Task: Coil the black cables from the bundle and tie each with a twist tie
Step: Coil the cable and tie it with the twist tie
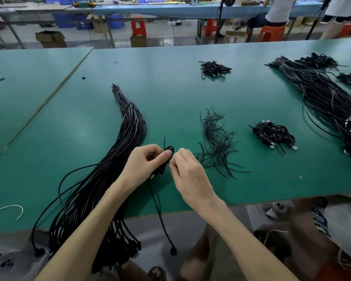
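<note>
A: Where is the cable that is in work?
B: It is a small coil (169,152), held just over the green table (170,88), close to the right of the big bundle (130,126) of black cables, about beside the bundle's middle part.

A: How do the hands hold it?
B: The left hand (145,161) has its fingers curled, and its thumb presses on the top of the coil. The right hand (187,171) meets it from the other side. Its thumb and forefinger are closed in a pinch at the lower edge of the coil, and the other fingers are bent. Whether a tie or the cable is between these fingertips, I cannot tell.

A: And the thin piece that stands up?
B: That is a thin black twist tie (164,141), upright behind the coil. The loose tail (160,211) of the cable goes down from the coil, right of the bundle's near end, and hangs over the table edge.

A: What else lies there?
B: Right of the bundle, beyond the right hand, is a loose pile of twist ties (217,142). Farther right is a heap of coiled cables (272,132). A second heap (214,68) lies far back, right of the bundle's tied tip.
</note>
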